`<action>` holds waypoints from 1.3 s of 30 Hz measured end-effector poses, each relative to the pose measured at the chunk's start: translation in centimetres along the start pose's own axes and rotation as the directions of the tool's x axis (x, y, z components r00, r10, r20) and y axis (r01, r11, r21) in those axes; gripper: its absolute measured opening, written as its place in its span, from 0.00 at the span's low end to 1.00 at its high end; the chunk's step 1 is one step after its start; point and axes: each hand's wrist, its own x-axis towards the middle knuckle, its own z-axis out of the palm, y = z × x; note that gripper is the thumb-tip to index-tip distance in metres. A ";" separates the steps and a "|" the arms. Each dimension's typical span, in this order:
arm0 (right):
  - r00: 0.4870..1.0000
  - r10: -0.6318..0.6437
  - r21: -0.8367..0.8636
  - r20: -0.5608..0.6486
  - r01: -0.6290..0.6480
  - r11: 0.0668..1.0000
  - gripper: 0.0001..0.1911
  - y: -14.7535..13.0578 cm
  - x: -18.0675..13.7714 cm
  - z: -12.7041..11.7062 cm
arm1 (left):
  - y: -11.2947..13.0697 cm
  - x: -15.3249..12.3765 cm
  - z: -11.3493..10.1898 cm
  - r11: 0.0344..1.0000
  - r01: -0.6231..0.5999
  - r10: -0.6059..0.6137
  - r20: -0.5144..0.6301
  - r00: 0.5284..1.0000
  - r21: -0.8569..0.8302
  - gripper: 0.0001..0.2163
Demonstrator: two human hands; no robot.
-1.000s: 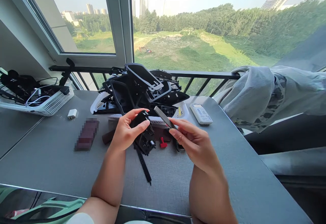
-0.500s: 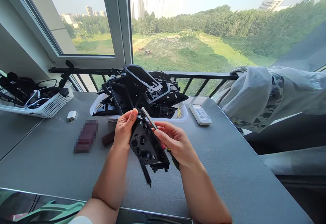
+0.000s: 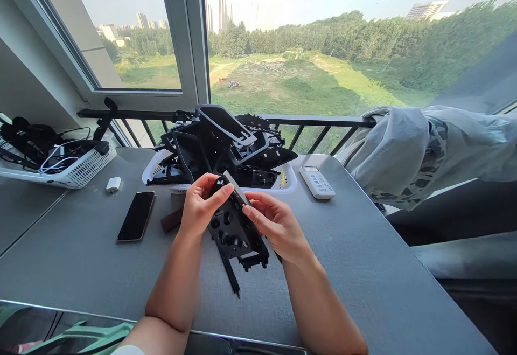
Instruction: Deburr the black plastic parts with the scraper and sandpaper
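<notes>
Over the table, my left hand point(image 3: 200, 204) is closed on the upper end of a black moulded plastic part point(image 3: 236, 236), its thumb across the top edge. The part is tilted, with its ribbed, studded face towards me. A thin grey strip point(image 3: 235, 185) lies along the upper right edge of that part. My right hand point(image 3: 278, 223) pinches the lower end of the strip against the edge. Something red shows under the right fingers, mostly hidden. A narrow black strip point(image 3: 229, 271) is below the part; whether it joins the part I cannot tell.
Behind my hands stands a white basket point(image 3: 293, 180) heaped with black plastic parts. On the left are a phone point(image 3: 136, 216), a white charger point(image 3: 113, 184) and a basket of cables point(image 3: 91, 166). A white calculator-like device point(image 3: 317, 182) lies right, near draped grey cloth point(image 3: 404, 150).
My left thumb has moved right and down, from the part's top corner onto the edge by the grey strip. My right hand has shifted only slightly.
</notes>
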 end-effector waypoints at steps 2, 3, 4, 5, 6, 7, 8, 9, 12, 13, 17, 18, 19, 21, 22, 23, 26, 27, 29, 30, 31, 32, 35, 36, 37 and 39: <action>1.000 0.017 -0.002 -0.003 -0.017 1.000 0.19 0.3 0.1 0.1 | 0.2 -0.3 -0.2 0.990 -0.038 0.037 0.015 0.999 0.135 0.14; 1.000 0.024 -0.005 -0.005 -0.024 1.000 0.20 0.4 0.1 0.2 | 0.3 -0.4 -0.3 0.980 -0.053 0.050 0.018 0.999 0.191 0.12; 1.000 0.030 -0.011 -0.009 -0.030 1.000 0.20 0.5 0.1 0.2 | 0.4 -0.5 -0.4 0.969 -0.065 0.062 0.017 0.998 0.237 0.11; 0.999 0.032 -0.018 -0.013 -0.032 0.999 0.21 0.6 0.1 0.3 | 0.4 -0.6 -0.4 0.960 -0.074 0.073 0.014 0.997 0.269 0.10; 0.999 0.032 -0.027 -0.018 -0.033 0.999 0.21 0.6 0.2 0.4 | 0.3 -0.6 -0.4 0.954 -0.083 0.083 0.013 0.997 0.288 0.10; 0.999 0.031 -0.040 -0.023 -0.032 0.999 0.21 0.6 0.2 0.5 | 0.3 -0.6 -0.3 0.951 -0.087 0.088 0.012 0.996 0.295 0.10; 0.999 0.027 -0.058 -0.027 -0.029 0.998 0.21 0.6 0.2 0.5 | 0.2 -0.5 -0.3 0.952 -0.088 0.089 0.010 0.996 0.293 0.10; 0.999 0.020 -0.078 -0.034 -0.023 0.997 0.21 0.6 0.3 0.4 | 0.1 -0.4 -0.3 0.955 -0.085 0.088 0.004 0.996 0.285 0.10; 0.995 -0.033 -0.142 -0.094 0.020 0.990 0.21 0.5 0.4 -0.1 | -0.1 -0.1 -0.3 0.965 -0.070 0.080 -0.030 0.996 0.251 0.11; 0.991 -0.057 -0.164 -0.120 0.036 0.986 0.21 0.4 0.5 -0.4 | -0.1 0.0 -0.3 0.969 -0.063 0.074 -0.037 0.997 0.237 0.11; 0.986 -0.069 -0.244 -0.148 0.031 0.969 0.23 0.1 0.1 -2.1 | -0.3 0.3 -0.6 0.982 -0.051 0.058 -0.030 0.998 0.184 0.11; 0.989 -0.059 -0.249 -0.134 0.024 0.968 0.23 0.0 0.0 -2.5 | -0.3 0.3 -0.6 0.981 -0.068 0.077 -0.046 0.996 0.184 0.11; 0.993 -0.048 -0.242 -0.110 0.020 0.970 0.23 -0.2 -0.2 -2.8 | -0.3 0.3 -0.5 0.977 -0.097 0.112 -0.071 0.991 0.192 0.09; 0.999 -0.028 -0.195 -0.029 0.022 0.981 0.24 -0.5 -0.4 -2.9 | -0.3 0.2 -0.2 0.955 -0.173 0.207 -0.125 0.970 0.240 0.06; 1.000 -0.016 -0.158 0.023 0.019 0.987 0.25 -0.7 -0.5 -2.8 | -0.4 0.2 -0.1 0.939 -0.209 0.255 -0.143 0.956 0.273 0.04; 0.997 -0.003 -0.115 0.073 0.011 0.993 0.26 -0.7 -0.5 -2.6 | -0.4 0.1 0.0 0.922 -0.239 0.295 -0.154 0.943 0.304 0.04; 0.987 0.042 0.042 0.155 -0.049 0.998 0.29 -0.6 -0.5 -1.6 | -0.5 0.0 0.1 0.897 -0.273 0.346 -0.170 0.923 0.347 0.04; 0.986 0.061 0.102 0.155 -0.078 0.992 0.29 -0.6 -0.5 -1.3 | -0.5 0.0 0.0 0.900 -0.269 0.345 -0.183 0.921 0.342 0.04; 0.982 0.109 0.212 0.153 -0.140 0.967 0.28 -0.6 -0.5 -0.8 | -0.7 0.0 -0.3 0.920 -0.245 0.318 -0.220 0.922 0.305 0.06; 0.978 0.133 0.252 0.158 -0.171 0.953 0.28 -0.7 -0.7 -0.6 | -0.8 0.1 -0.5 0.932 -0.234 0.302 -0.238 0.923 0.277 0.08; 0.974 0.153 0.278 0.168 -0.196 0.940 0.28 -0.8 -0.8 -0.4 | -0.9 0.1 -0.6 0.942 -0.227 0.288 -0.254 0.923 0.246 0.11; 0.968 0.170 0.289 0.182 -0.218 0.932 0.28 -0.9 -1.0 -0.3 | -1.0 0.2 -0.8 0.950 -0.223 0.277 -0.264 0.924 0.217 0.13; 0.954 0.203 0.271 0.220 -0.259 0.927 0.27 -1.3 -1.5 0.0 | -1.1 0.3 -0.9 0.965 -0.229 0.257 -0.277 0.926 0.132 0.17; 0.948 0.215 0.253 0.234 -0.273 0.928 0.28 -1.4 -1.6 0.0 | -1.1 0.3 -0.8 0.968 -0.230 0.250 -0.278 0.927 0.104 0.17; 0.942 0.228 0.233 0.247 -0.286 0.929 0.29 -1.4 -1.7 0.1 | -1.1 0.3 -0.8 0.970 -0.229 0.242 -0.277 0.930 0.077 0.17; 0.935 0.246 0.191 0.257 -0.299 0.935 0.30 -1.4 -1.8 0.2 | -1.0 0.3 -0.6 0.975 -0.219 0.221 -0.270 0.937 0.039 0.17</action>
